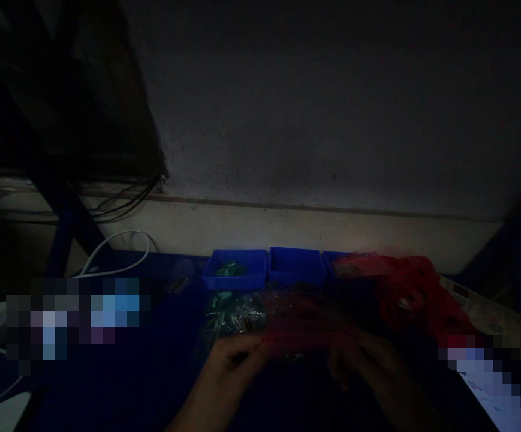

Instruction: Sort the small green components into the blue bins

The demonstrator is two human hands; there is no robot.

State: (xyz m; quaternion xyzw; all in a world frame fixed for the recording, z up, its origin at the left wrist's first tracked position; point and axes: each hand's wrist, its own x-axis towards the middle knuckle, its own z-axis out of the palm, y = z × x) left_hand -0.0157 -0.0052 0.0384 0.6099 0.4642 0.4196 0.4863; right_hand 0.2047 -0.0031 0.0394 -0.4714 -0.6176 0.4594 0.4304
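Dim light covers the work area, a grey plastered wall (pixel 309 120) with a cream lower band rising behind the blue tabletop (pixel 120 384). From this standing position, the workpiece is a red, sheer, soft-looking sheet (pixel 305 333), located above the near-middle part of the tabletop, between the two hands. Motion blur smears its outline; its exact shape cannot be read.

Left hand (pixel 226 363): thumb and fingers pinch the left end of the red sheet. Right hand (pixel 377 360): fingers curled, at the right end of the sheet; shadow and blur prevent telling whether they grip it.

Clearance: the widest bare stretch of tabletop lies left of the left hand. The far edge runs along the wall base. Beyond the hands, room is limited by loose clear plastic packets (pixel 247 315) with green pieces among them, lying just beyond the left hand.

Surroundings: three rectangular blue plastic trays stand in a row near the wall. The left tray (pixel 235 281) contains green pieces; the middle tray (pixel 297 277) stands next to it; the right tray (pixel 330 264) is partly covered by red material. A crumpled red fabric heap (pixel 426 273) occupies the far right, beside a pale printed board (pixel 494 306), and obstructs that side. A looped white cable (pixel 147 243) lies at the far left, near a dark blue metal frame (pixel 30 138).
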